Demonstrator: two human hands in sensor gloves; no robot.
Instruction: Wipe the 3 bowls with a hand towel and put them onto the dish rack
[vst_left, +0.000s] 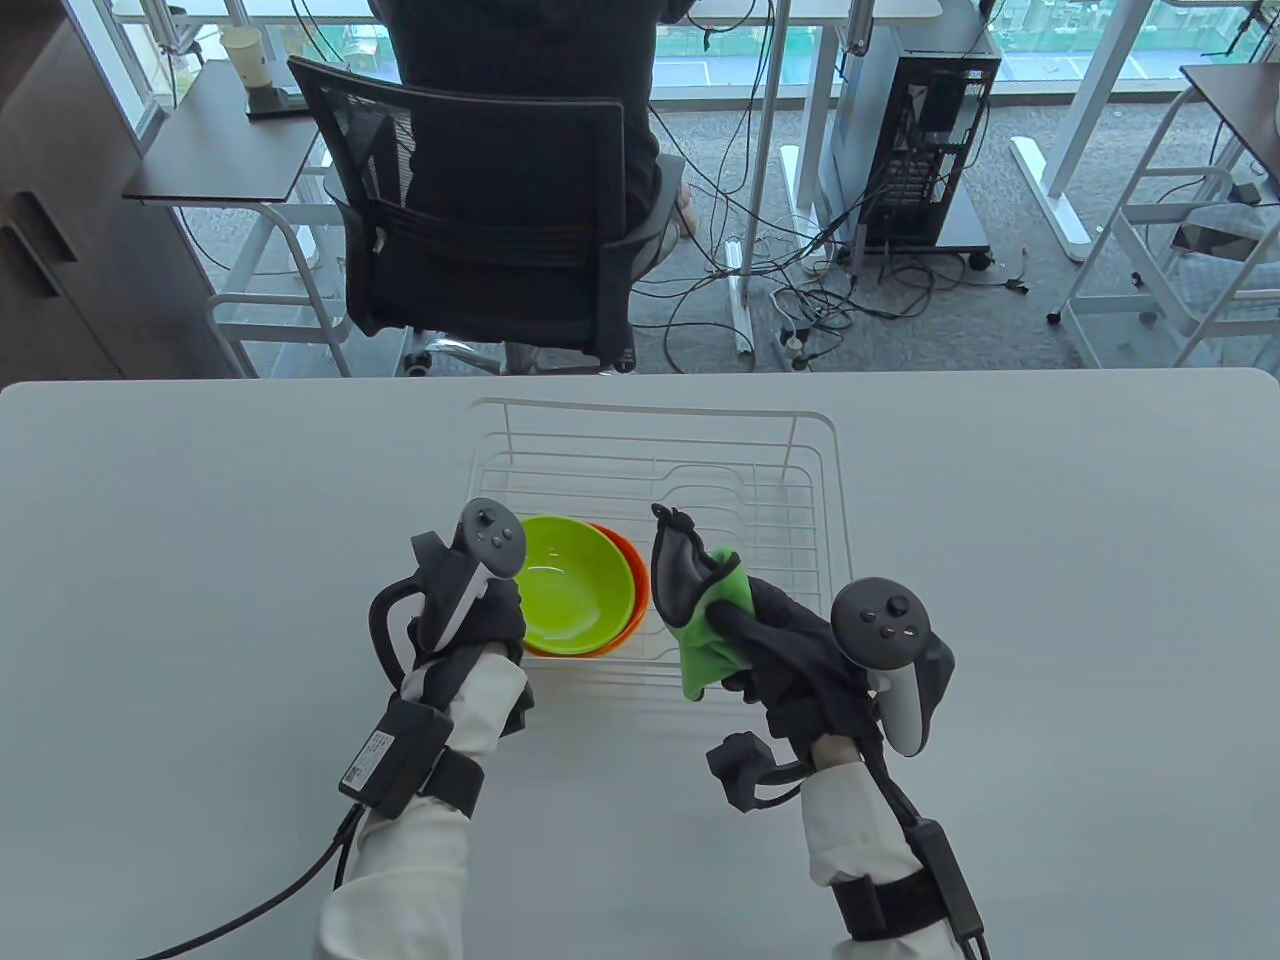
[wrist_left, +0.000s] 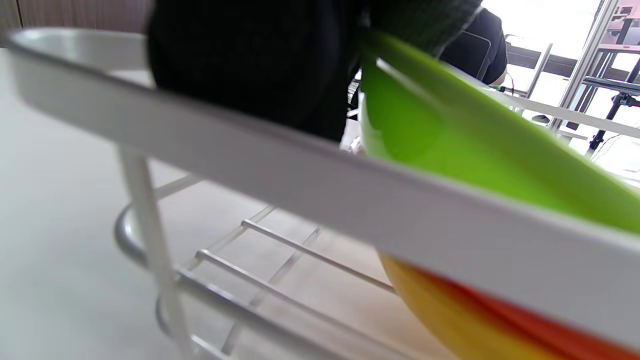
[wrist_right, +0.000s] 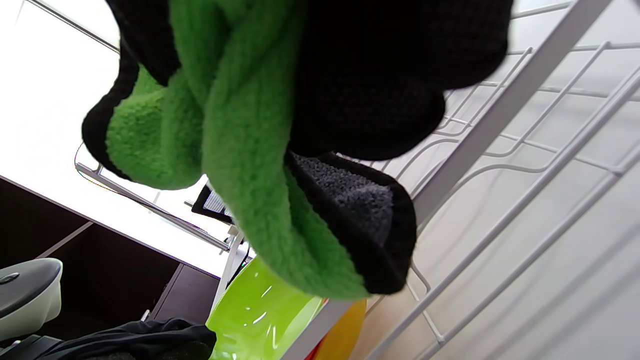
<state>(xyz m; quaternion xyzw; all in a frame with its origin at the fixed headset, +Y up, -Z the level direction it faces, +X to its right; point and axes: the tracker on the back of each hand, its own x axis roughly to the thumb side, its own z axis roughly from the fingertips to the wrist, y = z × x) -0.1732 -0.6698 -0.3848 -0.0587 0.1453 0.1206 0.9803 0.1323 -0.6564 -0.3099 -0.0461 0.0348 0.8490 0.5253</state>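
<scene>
A green bowl (vst_left: 570, 590) sits nested in an orange bowl (vst_left: 637, 592) at the front left of the white wire dish rack (vst_left: 833, 480). The left wrist view shows the green bowl (wrist_left: 450, 140) above a red and yellow bowl side (wrist_left: 450, 315) behind the rack rail (wrist_left: 300, 170). My left hand (vst_left: 497, 612) is at the green bowl's left rim, and its glove (wrist_left: 250, 60) closes over that rim. My right hand (vst_left: 752, 625) hovers over the rack's front right, gripping a bunched green and grey hand towel (vst_left: 703, 640) (wrist_right: 240, 150).
The rack stands mid-table on a white table (vst_left: 200, 560). Beyond the far edge a person sits in a black mesh office chair (vst_left: 490, 200). A computer tower (vst_left: 915, 140) and floor cables lie further back.
</scene>
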